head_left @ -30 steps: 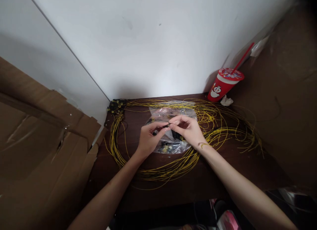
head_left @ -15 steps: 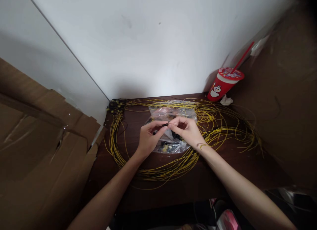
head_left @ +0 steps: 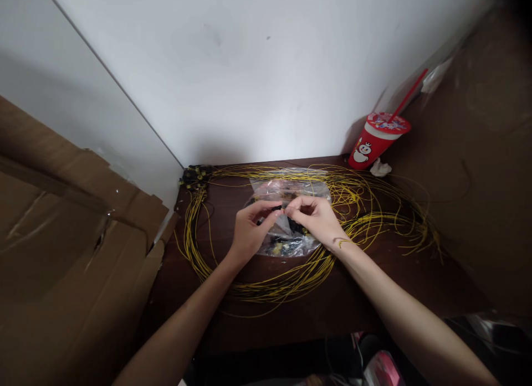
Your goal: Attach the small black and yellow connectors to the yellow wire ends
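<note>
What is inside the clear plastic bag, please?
Black and yellow pieces show through the clear plastic bag; the left hand and right hand cover part; anything there is hidden.

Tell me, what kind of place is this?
It looks like a small, makeshift work corner, though I can't tell what building it's in. A brown table stands against a white wall, with looped yellow wires on it and cardboard at the left.

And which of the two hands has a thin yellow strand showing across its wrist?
The right hand, the one nearer the red cup: a short curved yellow strand crosses its wrist, while the left hand shows a bare wrist.
</note>
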### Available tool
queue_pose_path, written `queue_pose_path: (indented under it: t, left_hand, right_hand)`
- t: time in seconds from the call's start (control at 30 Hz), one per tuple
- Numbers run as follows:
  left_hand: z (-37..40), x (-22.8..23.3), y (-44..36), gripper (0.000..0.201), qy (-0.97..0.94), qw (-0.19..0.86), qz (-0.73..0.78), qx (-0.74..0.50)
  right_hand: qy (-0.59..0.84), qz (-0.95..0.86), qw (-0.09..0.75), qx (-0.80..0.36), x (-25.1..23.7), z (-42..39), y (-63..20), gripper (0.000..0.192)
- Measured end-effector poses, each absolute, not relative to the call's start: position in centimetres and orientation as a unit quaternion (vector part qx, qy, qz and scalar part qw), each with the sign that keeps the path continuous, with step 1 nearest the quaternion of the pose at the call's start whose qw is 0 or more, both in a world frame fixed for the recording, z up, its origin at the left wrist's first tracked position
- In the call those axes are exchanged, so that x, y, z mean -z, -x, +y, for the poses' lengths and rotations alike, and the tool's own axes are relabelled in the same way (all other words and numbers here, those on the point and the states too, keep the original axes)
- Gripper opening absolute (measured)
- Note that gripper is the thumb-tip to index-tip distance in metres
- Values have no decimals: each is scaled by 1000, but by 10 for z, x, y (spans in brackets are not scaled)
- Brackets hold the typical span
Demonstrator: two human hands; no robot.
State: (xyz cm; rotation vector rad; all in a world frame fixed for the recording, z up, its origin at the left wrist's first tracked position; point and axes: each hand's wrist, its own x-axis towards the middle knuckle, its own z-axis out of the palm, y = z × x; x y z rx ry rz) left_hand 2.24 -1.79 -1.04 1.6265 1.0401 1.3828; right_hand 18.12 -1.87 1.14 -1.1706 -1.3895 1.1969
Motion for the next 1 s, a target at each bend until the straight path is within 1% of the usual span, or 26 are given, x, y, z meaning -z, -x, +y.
queue_pose_path:
  t: [0.23, 0.33, 0.43, 0.6, 1.0]
  left_hand:
    - [-18, 9, -21, 13, -687, 314, 388, -528]
    - [-18, 9, -21, 13, -702, 296, 378, -526]
    - [-17, 9, -21, 14, -687, 312, 383, -534]
    - [-18, 4, -20, 13, -630, 367, 409, -549]
    - [-19, 5, -19, 14, -638, 362, 414, -539]
  right_hand:
    - [480, -564, 456, -494, -12, -21, -180, 17]
    - [477, -571, 457, -487, -11, -20, -180, 20]
    - [471, -576, 463, -481, -10, -19, -181, 23]
    - [488, -563, 483, -461, -9, -17, -182, 21]
    - [494, -559, 489, -451, -9, -18, -183, 20]
